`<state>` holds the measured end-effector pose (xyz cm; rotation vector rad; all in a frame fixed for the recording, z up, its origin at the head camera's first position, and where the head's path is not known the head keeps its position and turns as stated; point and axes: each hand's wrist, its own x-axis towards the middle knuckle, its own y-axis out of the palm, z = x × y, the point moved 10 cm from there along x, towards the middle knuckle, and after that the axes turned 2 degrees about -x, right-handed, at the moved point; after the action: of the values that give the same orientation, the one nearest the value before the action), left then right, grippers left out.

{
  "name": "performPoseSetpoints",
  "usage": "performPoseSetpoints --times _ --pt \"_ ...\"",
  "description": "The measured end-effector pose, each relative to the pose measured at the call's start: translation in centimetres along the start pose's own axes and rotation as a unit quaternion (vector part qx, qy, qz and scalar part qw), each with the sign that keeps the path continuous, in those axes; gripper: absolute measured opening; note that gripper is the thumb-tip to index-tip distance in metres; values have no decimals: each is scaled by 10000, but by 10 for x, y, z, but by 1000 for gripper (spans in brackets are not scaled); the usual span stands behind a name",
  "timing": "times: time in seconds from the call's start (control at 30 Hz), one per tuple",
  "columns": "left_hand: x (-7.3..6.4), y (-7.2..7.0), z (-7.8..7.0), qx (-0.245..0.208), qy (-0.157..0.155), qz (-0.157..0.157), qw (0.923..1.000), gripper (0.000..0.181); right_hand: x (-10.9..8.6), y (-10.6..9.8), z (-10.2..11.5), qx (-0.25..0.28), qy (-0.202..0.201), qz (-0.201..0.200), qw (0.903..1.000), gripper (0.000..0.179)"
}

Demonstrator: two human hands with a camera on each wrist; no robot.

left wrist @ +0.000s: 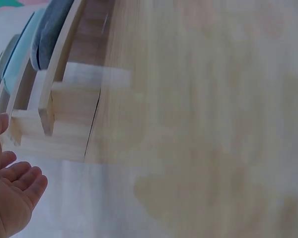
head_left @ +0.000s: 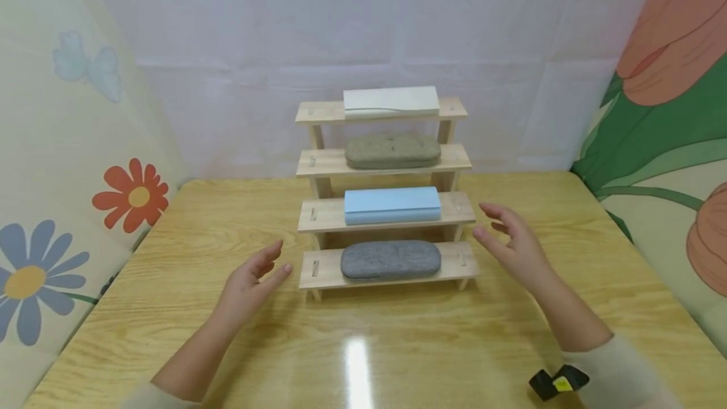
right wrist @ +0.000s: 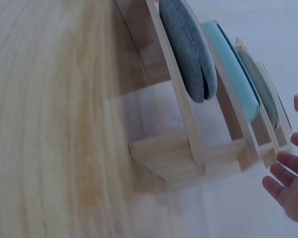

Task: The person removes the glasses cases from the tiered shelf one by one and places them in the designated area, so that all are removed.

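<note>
A stepped wooden rack (head_left: 319,214) stands on the table, one glasses case on each step. From top to bottom these are a white case (head_left: 390,102), an olive-green case (head_left: 392,151), a light blue case (head_left: 392,205) and a grey fabric case (head_left: 390,260). My left hand (head_left: 248,286) hovers just left of the lowest step, fingers relaxed and holding nothing. On the other side my right hand (head_left: 518,250) is beside the lower two steps, its fingers loosely bent and nothing in them. Both wrist views show the hands apart from the rack's ends.
The wood-grain table (head_left: 272,352) spreads around the rack. A white cloth (head_left: 255,30) hangs behind it. Flower-printed panels flank the table, a left panel (head_left: 51,163) and a right panel (head_left: 670,163). A black strap piece with a yellow label (head_left: 559,382) shows at my right sleeve.
</note>
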<state>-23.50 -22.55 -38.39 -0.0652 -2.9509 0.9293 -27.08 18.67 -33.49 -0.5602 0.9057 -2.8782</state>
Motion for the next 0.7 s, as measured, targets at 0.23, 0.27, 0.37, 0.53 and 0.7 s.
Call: performPoseSetpoints --times 0.23,0.27,0.37,0.53,0.7 --pt "-12 18 2 -416 -54 27 9991 58 -12 19 16 -45 -252 206 9995 45" --pt "-13 19 3 -430 -85 25 9990 59 -14 21 18 -50 -290 231 9993 45" --pt "-14 21 5 -528 -122 -21 9985 59 -16 29 22 -52 -468 262 9985 44" --pt "-17 25 9 -792 -217 -89 9966 56 -19 42 26 -110 -759 371 9964 44" --pt "-20 31 15 -1120 -409 -118 9928 54 -20 53 26 -50 -856 563 9947 43"
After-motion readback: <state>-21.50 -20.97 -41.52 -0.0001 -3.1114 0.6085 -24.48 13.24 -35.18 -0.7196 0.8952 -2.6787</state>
